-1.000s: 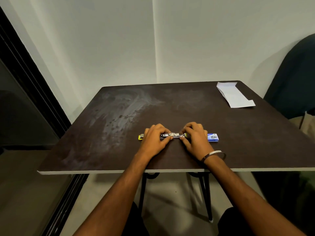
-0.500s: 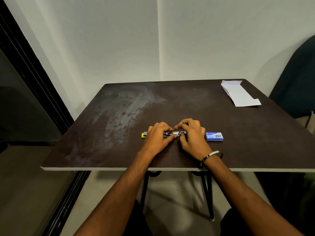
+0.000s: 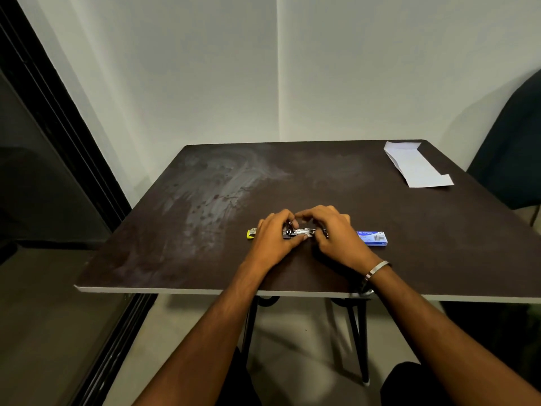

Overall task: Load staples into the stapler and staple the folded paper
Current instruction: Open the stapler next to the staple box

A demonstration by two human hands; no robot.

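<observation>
A small stapler [image 3: 298, 232] lies opened flat on the dark table [image 3: 439, 244], its metal channel showing between my hands and its yellow end [image 3: 251, 234] sticking out at the left. My left hand [image 3: 273, 238] presses down on the stapler's left part. My right hand [image 3: 333, 230] rests on its right part, thumb and forefinger pinched over the channel; whether they hold staples is too small to tell. A blue staple box [image 3: 373, 238] lies just right of my right hand. The folded white paper [image 3: 415, 168] lies at the far right corner.
The table stands in a corner of white walls. A dark sliding door frame [image 3: 67, 142] runs along the left. A dark chair back [image 3: 515, 148] stands beyond the table's right edge. A metal bangle [image 3: 377, 269] is on my right wrist.
My right fingers have shifted left along the stapler's channel and now pinch over its middle. My left hand and the stapler have stayed in place. The camera has shifted slightly.
</observation>
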